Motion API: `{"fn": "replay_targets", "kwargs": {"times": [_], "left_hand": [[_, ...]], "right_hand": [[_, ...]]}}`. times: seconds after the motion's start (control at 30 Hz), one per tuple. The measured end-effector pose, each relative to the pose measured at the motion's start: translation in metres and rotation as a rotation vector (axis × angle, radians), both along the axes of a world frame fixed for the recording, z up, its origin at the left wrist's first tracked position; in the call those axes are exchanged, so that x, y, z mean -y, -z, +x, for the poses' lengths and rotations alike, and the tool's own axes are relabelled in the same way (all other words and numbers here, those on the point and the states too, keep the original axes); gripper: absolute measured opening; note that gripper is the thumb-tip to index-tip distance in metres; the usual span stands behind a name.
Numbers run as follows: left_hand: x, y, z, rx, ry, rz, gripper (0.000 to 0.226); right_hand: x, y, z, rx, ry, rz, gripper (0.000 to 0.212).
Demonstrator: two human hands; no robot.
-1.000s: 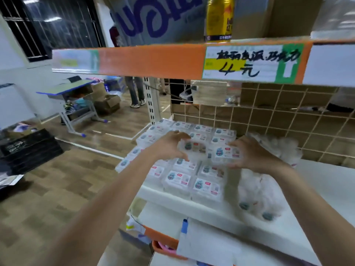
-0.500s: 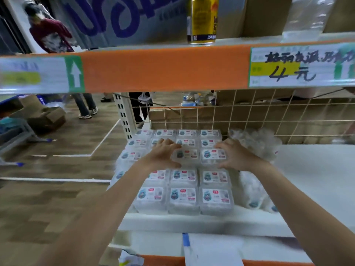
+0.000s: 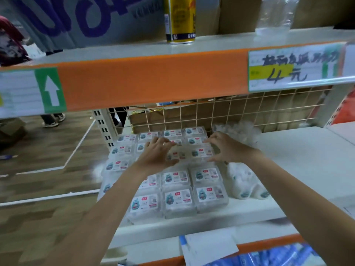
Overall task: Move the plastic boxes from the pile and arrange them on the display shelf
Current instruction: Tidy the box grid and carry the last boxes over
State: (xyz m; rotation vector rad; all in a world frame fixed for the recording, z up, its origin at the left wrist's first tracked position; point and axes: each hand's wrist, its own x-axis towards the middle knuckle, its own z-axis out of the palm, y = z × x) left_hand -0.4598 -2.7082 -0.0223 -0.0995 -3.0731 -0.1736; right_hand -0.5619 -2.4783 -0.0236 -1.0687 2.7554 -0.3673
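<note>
Plastic box [image 3: 180, 153] on shelf [image 3: 288, 160], between spread fingers [image 3: 165, 144] of both hands.

Price tag [image 3: 295, 69] on the orange shelf edge [image 3: 153, 81] above my hands: handwritten "4元" under a line of characters too blurred for me to read.
Green sign [image 3: 51, 90] at the left of that edge: a white arrow pointing up.
Yellow can [image 3: 180, 19] on the upper shelf: small print near its base, unreadable.
Banner [image 3: 76, 18] behind the can: large purple letters, cut off.
Plastic boxes [image 3: 178, 198] before me: labels too small to read.
</note>
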Motion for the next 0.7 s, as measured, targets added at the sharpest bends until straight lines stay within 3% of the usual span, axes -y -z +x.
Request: {"fn": "replay_targets", "kwargs": {"times": [0.17,0.43,0.7], "left_hand": [[-0.064,-0.022,-0.033,-0.125,0.168,0.077,0.041],[-0.251,-0.03,-0.092,-0.095,0.354,0.047,0.039],[-0.462,-0.01,-0.132,0.04,0.507,-0.164,0.05]], "right_hand": [[-0.042,-0.022,-0.005,-0.141,0.049,-0.033,0.038],[-0.207,-0.028,-0.007,-0.304,0.281,0.199,0.05],[-0.405,-0.011,0.005,-0.197,0.531,0.352,0.056]]}}
